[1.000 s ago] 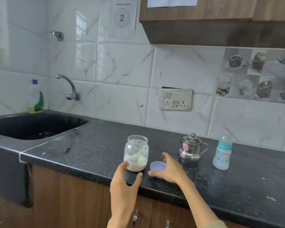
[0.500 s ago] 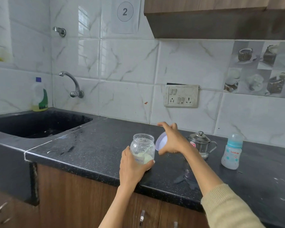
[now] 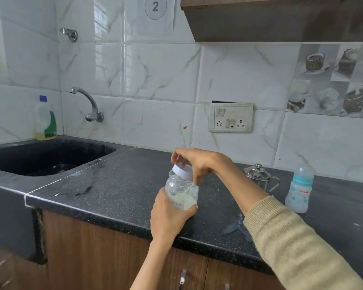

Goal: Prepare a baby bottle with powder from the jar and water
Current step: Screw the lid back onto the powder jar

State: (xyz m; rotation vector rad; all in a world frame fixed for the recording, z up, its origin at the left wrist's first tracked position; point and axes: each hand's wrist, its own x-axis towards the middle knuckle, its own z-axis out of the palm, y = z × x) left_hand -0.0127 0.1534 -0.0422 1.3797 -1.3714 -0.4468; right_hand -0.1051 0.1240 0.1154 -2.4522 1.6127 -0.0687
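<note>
A clear jar with pale powder at its bottom is tilted a little and held from below by my left hand, above the counter's front edge. My right hand grips the pale lilac lid and holds it on the jar's mouth. The baby bottle, clear with a teal collar and a clear cap, stands upright on the counter far to the right, apart from both hands.
A small steel pot with a lid stands between the jar and the bottle. The black counter has a wet patch under my right forearm. A dark sink, a tap and a soap bottle are at the left.
My right hand picked the lid up off the counter and brought it onto the jar's mouth. My left hand closed around the jar and raised it slightly.
</note>
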